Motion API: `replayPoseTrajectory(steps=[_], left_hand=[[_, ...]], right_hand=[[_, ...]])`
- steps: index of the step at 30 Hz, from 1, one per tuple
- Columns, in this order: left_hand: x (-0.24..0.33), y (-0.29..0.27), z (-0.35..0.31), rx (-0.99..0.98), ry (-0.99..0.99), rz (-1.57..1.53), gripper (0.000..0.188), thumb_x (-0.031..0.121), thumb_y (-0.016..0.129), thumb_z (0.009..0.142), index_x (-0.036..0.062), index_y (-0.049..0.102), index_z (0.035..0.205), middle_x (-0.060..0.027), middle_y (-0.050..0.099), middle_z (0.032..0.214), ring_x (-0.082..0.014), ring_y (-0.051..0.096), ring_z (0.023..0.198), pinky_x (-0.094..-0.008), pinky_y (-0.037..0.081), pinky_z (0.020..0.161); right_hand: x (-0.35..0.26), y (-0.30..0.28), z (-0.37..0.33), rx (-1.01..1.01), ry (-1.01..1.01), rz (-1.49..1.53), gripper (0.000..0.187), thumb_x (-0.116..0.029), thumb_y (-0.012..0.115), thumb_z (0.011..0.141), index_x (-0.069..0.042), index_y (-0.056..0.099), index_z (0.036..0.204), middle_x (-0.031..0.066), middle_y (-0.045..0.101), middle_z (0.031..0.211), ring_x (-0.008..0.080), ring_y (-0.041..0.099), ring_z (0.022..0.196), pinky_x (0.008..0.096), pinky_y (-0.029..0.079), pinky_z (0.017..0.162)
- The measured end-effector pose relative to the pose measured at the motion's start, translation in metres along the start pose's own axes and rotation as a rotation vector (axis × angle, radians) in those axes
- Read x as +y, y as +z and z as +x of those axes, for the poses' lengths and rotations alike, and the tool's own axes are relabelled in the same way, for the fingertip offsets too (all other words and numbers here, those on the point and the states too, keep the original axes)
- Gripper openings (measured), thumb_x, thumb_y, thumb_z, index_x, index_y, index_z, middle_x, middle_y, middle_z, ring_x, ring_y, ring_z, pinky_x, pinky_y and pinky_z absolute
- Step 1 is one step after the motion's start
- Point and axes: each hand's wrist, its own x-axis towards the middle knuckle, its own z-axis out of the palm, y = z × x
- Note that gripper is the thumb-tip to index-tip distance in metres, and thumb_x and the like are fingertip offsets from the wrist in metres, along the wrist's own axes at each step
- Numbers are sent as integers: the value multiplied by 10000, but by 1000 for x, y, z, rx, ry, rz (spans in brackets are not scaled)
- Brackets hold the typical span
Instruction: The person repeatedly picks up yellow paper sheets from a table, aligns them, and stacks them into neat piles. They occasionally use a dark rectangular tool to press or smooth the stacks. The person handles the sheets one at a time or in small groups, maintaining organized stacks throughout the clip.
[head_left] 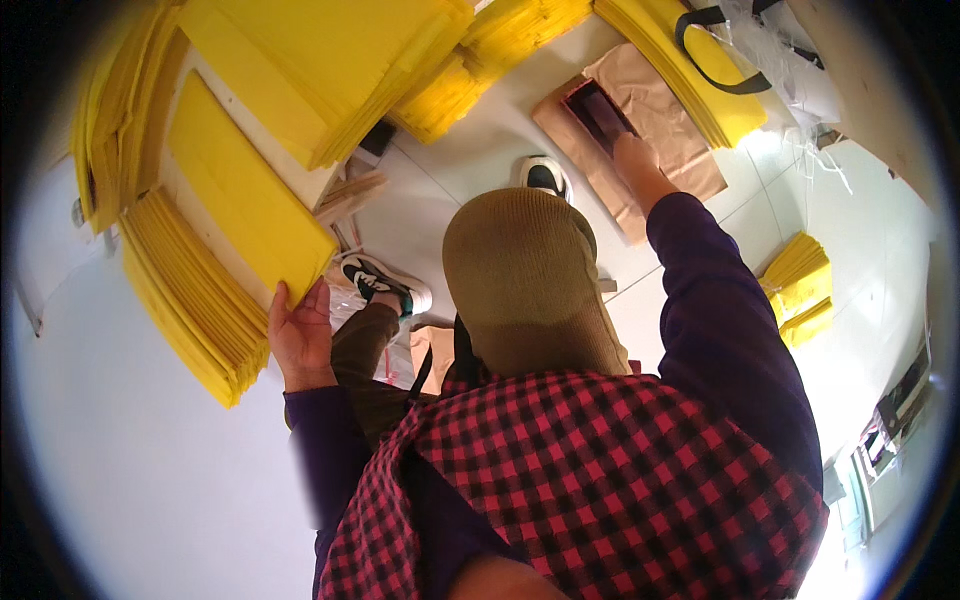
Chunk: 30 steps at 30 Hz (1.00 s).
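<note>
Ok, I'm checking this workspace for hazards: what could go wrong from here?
The left hand pinches the yellow sheet near one corner, so it might crease there. One shoe sits close to the brown paper on the floor; a shifted foot could wrinkle it. The right hand is at the dark rectangular object on that paper, and a bump might slide both.

A flat sheet (235, 185) is touched at its near corner by the left hand (302, 335); to its left a fanned stack (190, 300) is set, and to its right, farther forward, a broad pile (310, 70). Ahead on the right, a box-like object (597, 110) is laid on spread paper (680, 140), its near end reached by the right hand (636, 158). The paper is bordered on its right by another stack (680, 80); farther right and nearer, a small bundle (800, 285) is placed on the floor (745, 215).
</note>
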Motion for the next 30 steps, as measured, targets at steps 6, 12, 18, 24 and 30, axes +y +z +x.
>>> replayPoseTrajectory(steps=[6,12,18,24,30], left_hand=[[-3,-2,3,12,23,14,287,156,520,914,8,506,1159,-150,595,1123,-284,594,1004,-393,497,878],[0,-2,5,13,36,21,285,147,508,918,0,502,1162,-146,594,1125,-282,592,1009,-392,500,872],[0,5,0,102,18,45,281,154,497,922,16,504,1167,-137,594,1134,-276,594,1008,-399,494,874],[1,3,1,27,7,-6,268,152,515,911,25,518,1147,-125,590,1132,-266,584,1015,-397,490,869],[-5,4,-2,31,43,-106,244,129,554,887,16,530,1102,-140,589,1114,-273,568,1034,-402,475,891]], right_hand=[[1,-9,-5,-14,18,13,256,-146,424,887,10,547,1048,233,621,1043,359,604,1004,439,488,846],[7,-21,-8,-8,-144,18,237,-121,420,875,11,567,1006,236,630,999,359,612,971,447,493,822],[2,-10,-2,-27,-68,66,230,-114,423,871,-2,576,1000,229,629,1010,359,614,963,450,489,827],[10,-6,10,-26,-115,-52,241,-140,413,886,-24,576,1021,233,619,1025,357,611,966,451,490,820],[9,9,10,8,41,120,260,-200,394,913,-41,584,992,219,632,1006,364,607,977,461,477,842]])
